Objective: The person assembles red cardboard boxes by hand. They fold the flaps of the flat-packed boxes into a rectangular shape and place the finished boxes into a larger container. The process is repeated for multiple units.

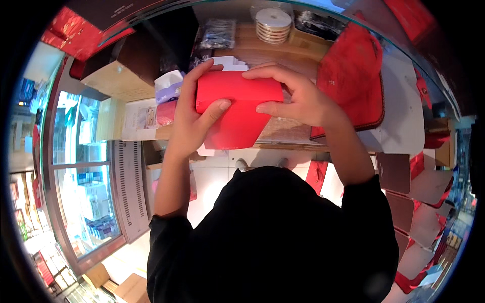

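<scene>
The left hand (190,120) and right hand (306,101), half-curled with thumbs on the near face, clasp a red carton (237,121) between them over the wooden counter's (303,58) front edge. Its long upper edge runs left to right; its narrowing face points down, bodyward. This seems a steadying or shaping step, next calling for even pressure. Beyond stand white spools (273,19).

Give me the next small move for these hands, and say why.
Probably steady the red box with the left hand and press the right thumb along its front fold. The left hand grips one end, thumb on the front face; the right hand holds the other, its thumb tip beside that fold.
</scene>
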The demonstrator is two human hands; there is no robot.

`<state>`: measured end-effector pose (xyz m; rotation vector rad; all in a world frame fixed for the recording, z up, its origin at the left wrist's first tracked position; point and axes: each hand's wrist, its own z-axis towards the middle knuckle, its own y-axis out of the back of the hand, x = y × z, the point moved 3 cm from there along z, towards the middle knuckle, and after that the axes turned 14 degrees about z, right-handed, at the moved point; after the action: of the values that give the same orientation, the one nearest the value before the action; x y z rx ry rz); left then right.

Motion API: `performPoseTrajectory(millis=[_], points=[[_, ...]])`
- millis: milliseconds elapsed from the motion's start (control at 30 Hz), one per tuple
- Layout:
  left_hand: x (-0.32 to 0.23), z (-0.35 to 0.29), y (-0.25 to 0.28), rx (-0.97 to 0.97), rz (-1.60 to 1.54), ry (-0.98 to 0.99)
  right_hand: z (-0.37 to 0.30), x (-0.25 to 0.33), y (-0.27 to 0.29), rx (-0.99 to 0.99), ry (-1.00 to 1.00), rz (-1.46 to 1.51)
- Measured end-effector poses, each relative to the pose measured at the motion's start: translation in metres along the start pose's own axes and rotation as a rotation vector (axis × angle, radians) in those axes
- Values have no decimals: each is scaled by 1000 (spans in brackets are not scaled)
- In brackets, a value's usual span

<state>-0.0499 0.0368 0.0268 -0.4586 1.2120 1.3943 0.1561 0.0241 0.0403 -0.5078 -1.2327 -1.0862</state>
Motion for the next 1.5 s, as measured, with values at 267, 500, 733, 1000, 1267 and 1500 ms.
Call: performPoseTrajectory(millis=[267,500,733,1000,1267,1500], points=[[-13,16,-19,146,273,-82,-2,22,-3,24,-245,-169],[-23,-9,-43,83,927,-280,-22,-12,12,-418,-214,136],[-14,-15,-57,68,895,-348,-42,-15,0,-585,-268,304],[-18,-14,-63,88,817,-435,-49,-9,9,-557,-124,32],[-17,-10,-65,116,843,-421,-57,-9,4,-481,-153,-188],[-18,-8,-68,103,821,-457,-55,-17,-3,-492,-6,-41]])
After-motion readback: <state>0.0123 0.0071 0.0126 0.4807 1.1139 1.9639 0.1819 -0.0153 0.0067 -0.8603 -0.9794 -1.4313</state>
